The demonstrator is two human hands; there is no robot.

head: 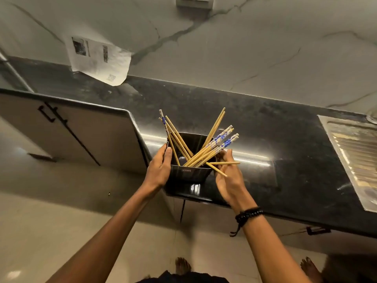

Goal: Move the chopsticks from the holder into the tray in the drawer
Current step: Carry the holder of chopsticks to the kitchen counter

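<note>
A black holder (189, 174) stands at the front edge of the dark counter (285, 139). Several bamboo chopsticks (206, 152) fan out of it, some with blue-and-white patterned tops. My left hand (160, 170) grips the holder's left wall, thumb at the rim. My right hand (228, 180) is at the holder's right side and pinches two plain chopsticks (221, 166) whose ends stick out to the right. No drawer or tray is in view.
A steel sink drainboard (355, 156) lies in the counter at the right. A sheet of paper (98, 60) hangs from the marble wall at the back left. Cabinet doors with black handles (53, 117) are at the left. My bare feet stand on the tiled floor below.
</note>
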